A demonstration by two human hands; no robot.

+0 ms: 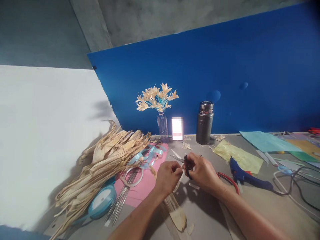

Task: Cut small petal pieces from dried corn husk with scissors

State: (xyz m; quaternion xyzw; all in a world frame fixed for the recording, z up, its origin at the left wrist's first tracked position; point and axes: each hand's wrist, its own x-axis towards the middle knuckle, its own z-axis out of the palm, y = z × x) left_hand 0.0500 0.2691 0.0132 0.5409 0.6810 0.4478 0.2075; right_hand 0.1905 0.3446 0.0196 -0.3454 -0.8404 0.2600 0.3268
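My right hand point(202, 172) is closed around the black handles of a pair of scissors point(189, 162), with the blades pointing left, above my other hand. My left hand point(167, 177) is closed, thumb and fingers pinched on a small pale piece of corn husk close to the scissors; most of the piece is hidden by the fingers. Below the hands, a dried corn husk point(178, 215) lies on the grey table point(207, 220) among small scraps. To the left, a large bundle of dried husks point(110, 156) rests partly over pink paper point(152, 181).
Husk flowers point(156, 96) stand in a glass bottle point(163, 127) beside a bright blurred rectangle and a dark flask point(205, 123). A blue glue gun point(246, 175), cables and coloured papers point(270, 141) lie right. Left are wires point(122, 200), blue ribbon point(147, 156) and a teal ribbon roll point(102, 201).
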